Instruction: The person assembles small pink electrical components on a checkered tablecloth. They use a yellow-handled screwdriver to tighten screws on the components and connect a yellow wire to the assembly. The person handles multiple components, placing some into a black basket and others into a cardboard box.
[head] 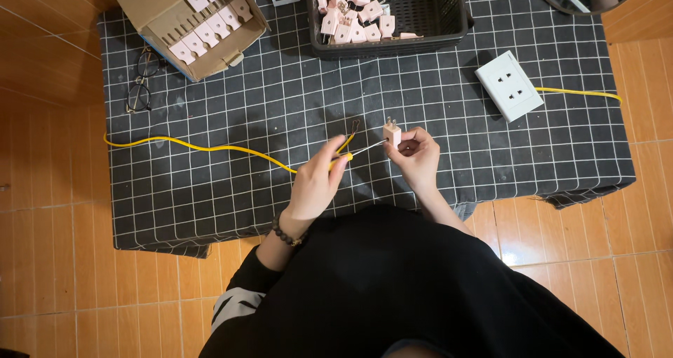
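Item: 1 small pink plug adapter, pinched in the fingers of the right hand above the near middle of the surface. Likely light, rigid plastic; 2 metal prongs are pointing up, so the body's sides are offering the safer hold. The left hand is gripping a yellow-handled screwdriver, its tip touching the adapter.

Surface: black grid cloth, carrying a black basket and a cardboard box at the far edge.

Room: orange tiled floor.
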